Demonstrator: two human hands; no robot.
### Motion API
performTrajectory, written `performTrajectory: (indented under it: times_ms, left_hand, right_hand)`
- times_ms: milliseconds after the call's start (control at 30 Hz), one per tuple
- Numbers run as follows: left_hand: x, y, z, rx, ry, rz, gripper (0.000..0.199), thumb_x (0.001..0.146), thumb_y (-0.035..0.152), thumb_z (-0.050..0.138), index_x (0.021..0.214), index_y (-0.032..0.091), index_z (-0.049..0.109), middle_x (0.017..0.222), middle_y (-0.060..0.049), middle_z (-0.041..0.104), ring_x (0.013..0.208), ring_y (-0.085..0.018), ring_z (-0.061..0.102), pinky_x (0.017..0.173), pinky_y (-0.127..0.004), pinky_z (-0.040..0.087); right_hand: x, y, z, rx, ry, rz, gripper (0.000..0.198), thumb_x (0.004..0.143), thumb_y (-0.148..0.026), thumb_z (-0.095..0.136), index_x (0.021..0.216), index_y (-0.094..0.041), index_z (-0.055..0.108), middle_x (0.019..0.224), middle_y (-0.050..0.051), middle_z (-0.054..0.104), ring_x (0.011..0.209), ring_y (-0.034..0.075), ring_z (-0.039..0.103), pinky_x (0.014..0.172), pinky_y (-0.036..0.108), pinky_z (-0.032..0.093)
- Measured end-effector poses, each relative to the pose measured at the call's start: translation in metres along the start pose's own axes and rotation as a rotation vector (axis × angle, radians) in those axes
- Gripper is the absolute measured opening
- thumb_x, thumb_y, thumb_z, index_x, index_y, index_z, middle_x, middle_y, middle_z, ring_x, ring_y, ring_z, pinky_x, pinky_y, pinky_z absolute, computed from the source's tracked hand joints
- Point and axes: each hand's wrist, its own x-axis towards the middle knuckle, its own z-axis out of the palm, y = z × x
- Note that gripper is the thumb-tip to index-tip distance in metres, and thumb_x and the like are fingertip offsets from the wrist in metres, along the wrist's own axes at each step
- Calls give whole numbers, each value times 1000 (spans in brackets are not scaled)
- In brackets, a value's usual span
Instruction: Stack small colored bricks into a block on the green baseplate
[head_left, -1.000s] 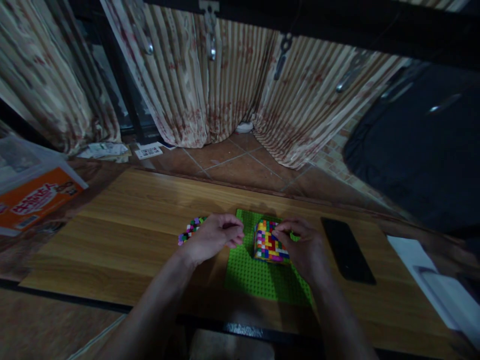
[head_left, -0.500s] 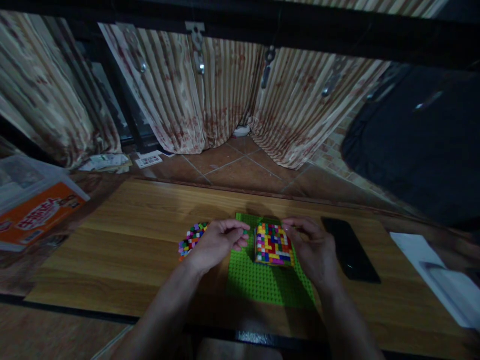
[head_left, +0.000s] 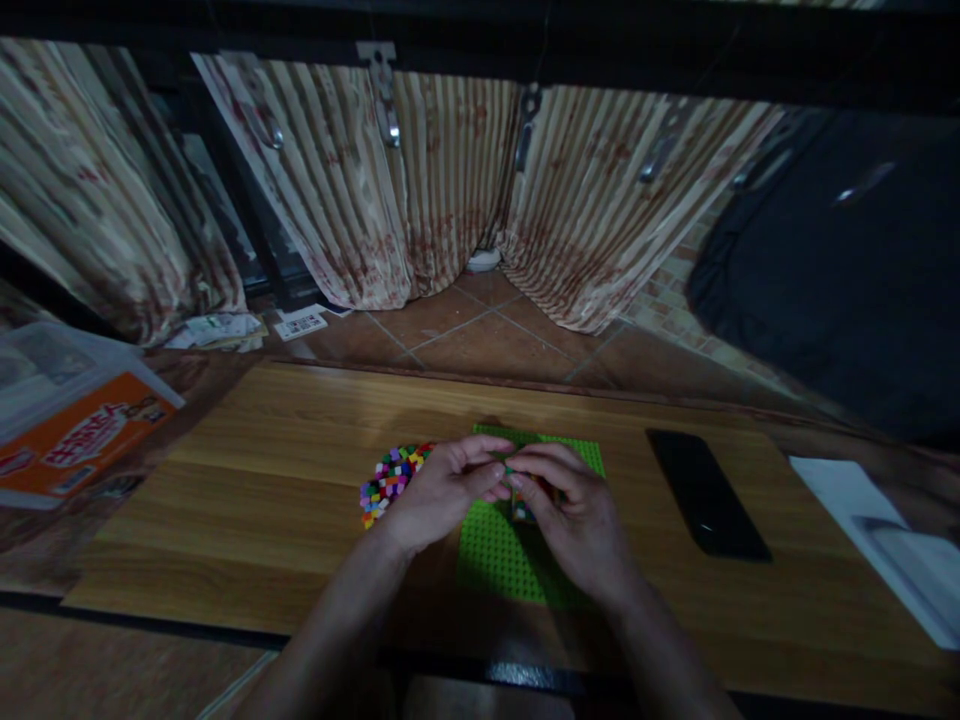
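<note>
The fingertips of my left hand [head_left: 442, 495] and my right hand [head_left: 577, 515] meet above a green studded baseplate [head_left: 491, 555]. A tiny green brick [head_left: 508, 469] is pinched between them, partly covered by the fingers. Below, on the baseplate, stands a block built of many-coloured bricks [head_left: 523, 512], mostly hidden behind my right hand. Just left of my left hand, a loose pile of small coloured bricks [head_left: 390, 478] lies on the wooden table [head_left: 247, 500].
Right of the baseplate lies a black phone-like slab [head_left: 709, 495], with a white sheet [head_left: 847, 500] at the table's right end. A clear tub with an orange label [head_left: 97, 435] stands at the far left. Striped curtains [head_left: 450, 190] hang beyond the table.
My right hand has moved left from the right side of the coloured block to meet my left fingertips at the green brick. It now covers most of the block.
</note>
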Motion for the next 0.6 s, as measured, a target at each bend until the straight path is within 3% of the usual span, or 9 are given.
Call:
performTrajectory:
  times_ms: [200,367,600]
  left_hand:
    - [1,-1,5,6,-13,-7,36,79,32,69,109,14,63,87,-5,71,71,-12,64,72,-27,49]
    - [3,2,1,59,145,-24,26,81,25,65,103,13,64,84,-4,70,70,-10,62,73,-26,49]
    - [6,-3,-2,193,163,6,28,80,28,64,104,13,66,92,-6,70,79,-14,63,78,-29,50]
  right_hand:
    - [2,8,-13,-2,49,24,14,89,-34,59,91,-28,71,99,3,67,96,19,61,84,35,48]
    - [5,32,-45,-33,173,132,16,83,-39,64,85,-25,73,104,5,65,102,22,61,91,38,46]
    - [3,45,-46,-18,60,245,17,78,-39,68,81,-25,75,114,6,62,107,22,59,96,41,44]
